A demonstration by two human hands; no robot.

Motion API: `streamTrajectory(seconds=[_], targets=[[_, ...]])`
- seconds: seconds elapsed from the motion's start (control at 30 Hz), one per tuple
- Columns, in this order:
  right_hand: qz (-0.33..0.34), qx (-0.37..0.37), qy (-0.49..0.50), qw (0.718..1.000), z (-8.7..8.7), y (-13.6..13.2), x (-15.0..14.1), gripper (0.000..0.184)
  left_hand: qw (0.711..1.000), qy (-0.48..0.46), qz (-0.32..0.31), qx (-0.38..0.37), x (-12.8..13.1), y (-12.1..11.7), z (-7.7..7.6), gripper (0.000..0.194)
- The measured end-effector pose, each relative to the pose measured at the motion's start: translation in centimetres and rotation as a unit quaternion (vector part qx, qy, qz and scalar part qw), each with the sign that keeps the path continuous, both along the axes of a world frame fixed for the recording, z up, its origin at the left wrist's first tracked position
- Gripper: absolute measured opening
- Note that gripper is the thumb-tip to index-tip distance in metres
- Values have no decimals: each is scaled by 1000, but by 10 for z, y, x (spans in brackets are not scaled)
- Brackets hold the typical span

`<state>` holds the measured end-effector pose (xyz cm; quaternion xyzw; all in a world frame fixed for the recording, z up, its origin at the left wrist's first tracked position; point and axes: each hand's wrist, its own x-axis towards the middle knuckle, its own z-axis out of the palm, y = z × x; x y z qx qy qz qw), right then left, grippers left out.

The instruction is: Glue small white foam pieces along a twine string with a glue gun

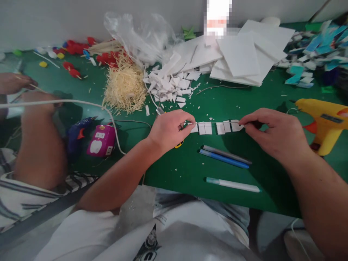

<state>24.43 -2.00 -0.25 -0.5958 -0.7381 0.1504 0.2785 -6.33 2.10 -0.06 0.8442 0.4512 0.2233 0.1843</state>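
A big, flat green surface (190, 170) holds everything. Near its far edge sit flat white boards (239, 54), piled on top of each other, with a crinkly clear plastic bag (141, 36) to the left of them. A yellow glue gun with a red trigger (323, 116) lies on the right side. A fluffy heap of thin, straw-coloured shreds (125, 87) sits just beside a heap of little white scraps (170, 85).

The right hand (243, 125) has its grip pinched on the right end of a thin, pale strand (214, 122). The left hand (187, 125) has its grip closed on the left end. On the far left, another person's hand (23, 80) holds a thin stick.

A bright pink box with white sockets (101, 140) is just beside a dark blue glue gun (78, 136). Three slim pens (233, 184) lie near the right hand. The strand is pulled straight between the two hands, over the green surface. Small, flat white pieces (205, 128) make a row along it, with gaps between some of them.
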Motion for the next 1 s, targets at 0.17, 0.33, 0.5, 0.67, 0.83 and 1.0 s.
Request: streamTrajectory(seconds=[0.17, 0.33, 0.5, 0.67, 0.83, 1.0], targets=[[-11, -11, 1, 1000, -5, 1, 0, 20, 994, 105, 21, -9, -2, -2, 3, 14], [-16, -23, -13, 1000, -7, 1, -2, 18, 988, 151, 8, -31, 0, -5, 7, 22], [-28, -25, -20, 999, -7, -2, -1, 19, 985, 166, 4, -42, -2, -4, 5, 29], [-33, 0, -61, 998, -7, -3, 1, 25, 987, 157, -11, -40, -3, -4, 0, 36], [-5, 29, -106, 994, -13, -2, 1, 29, 987, 155, -28, -21, -4, -6, -2, 40], [3, 63, -134, 989, -13, -5, 0, 30, 985, 172, -19, -15, -3, -7, 0, 42]])
